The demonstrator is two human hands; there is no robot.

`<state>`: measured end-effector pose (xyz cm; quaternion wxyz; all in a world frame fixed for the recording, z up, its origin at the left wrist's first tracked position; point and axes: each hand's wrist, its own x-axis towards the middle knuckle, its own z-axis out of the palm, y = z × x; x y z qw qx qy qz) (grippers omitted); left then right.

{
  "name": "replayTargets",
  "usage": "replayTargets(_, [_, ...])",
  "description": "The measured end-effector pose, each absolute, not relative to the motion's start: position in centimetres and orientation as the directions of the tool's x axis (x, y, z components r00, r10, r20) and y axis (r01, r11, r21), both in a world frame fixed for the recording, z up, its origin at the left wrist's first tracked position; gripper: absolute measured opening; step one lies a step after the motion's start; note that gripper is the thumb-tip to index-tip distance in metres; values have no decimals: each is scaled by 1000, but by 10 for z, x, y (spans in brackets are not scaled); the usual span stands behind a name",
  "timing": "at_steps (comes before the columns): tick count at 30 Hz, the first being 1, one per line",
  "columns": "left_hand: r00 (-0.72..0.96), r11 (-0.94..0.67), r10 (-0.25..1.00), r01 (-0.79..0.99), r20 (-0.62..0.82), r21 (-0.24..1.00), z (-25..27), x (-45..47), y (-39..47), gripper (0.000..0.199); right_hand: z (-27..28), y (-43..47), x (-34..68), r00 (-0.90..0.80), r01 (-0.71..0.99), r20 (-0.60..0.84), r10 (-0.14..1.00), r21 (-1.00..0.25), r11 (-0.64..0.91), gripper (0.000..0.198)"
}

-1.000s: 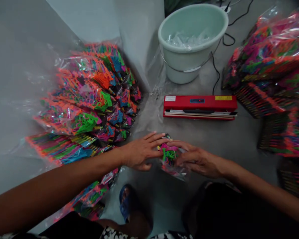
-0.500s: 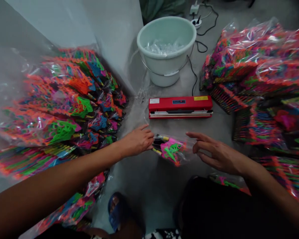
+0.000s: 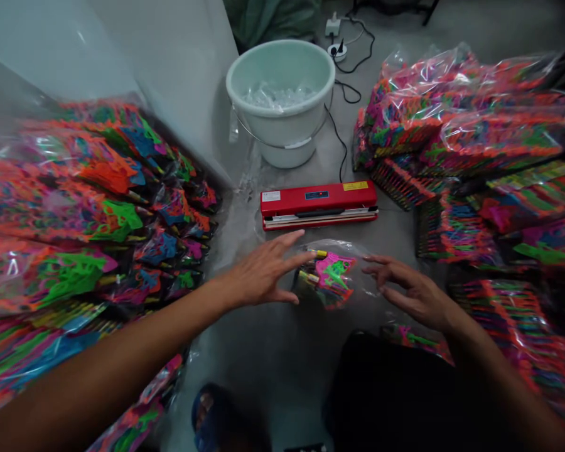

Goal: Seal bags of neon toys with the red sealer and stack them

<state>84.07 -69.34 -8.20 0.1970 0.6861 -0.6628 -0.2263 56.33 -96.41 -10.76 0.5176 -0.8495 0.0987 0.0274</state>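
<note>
A clear plastic bag of bright toy-like pieces in pink, green and orange, with dark yellow-banded sticks, is between my hands, low over the grey floor. My left hand is open at the bag's left end, its fingers spread and thumb apart. At the other end, my right hand has loosely bent fingers, apart from one another, with the tips close to the bag's clear plastic edge. Whether those tips touch the film I cannot tell. Just beyond the bag lies a red heat sealer.
A pale bucket with crumpled clear plastic inside stands behind the sealer. A black cord runs back towards a power strip. Bagged colourful pieces are piled on the left and right. A sandalled foot is below.
My left hand has let go of the bag's left end and spread its fingers. My right hand stays by the other end. The view has shifted slightly right.
</note>
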Motion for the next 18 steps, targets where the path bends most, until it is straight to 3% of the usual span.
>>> replayTargets(5, [-146,71,-986,-806,-80,588,-84,849,-752,70,-99,-964,567,984,-180,-160,-84,-904,-389,12])
replayTargets(10, [-215,24,-953,-754,-213,656,-87,856,-764,49,-87,-966,568,984,-175,-147,-98,-888,-425,10])
replayTargets(15, [-86,-86,-973,-726,-214,682,-82,864,-731,45,-81,-966,562,983,-181,-154,-96,-870,-459,10])
replayTargets(18, [-64,-62,-979,-805,-191,591,-70,868,-714,27,-81,-967,558,980,-200,-170,-105,-875,-442,12])
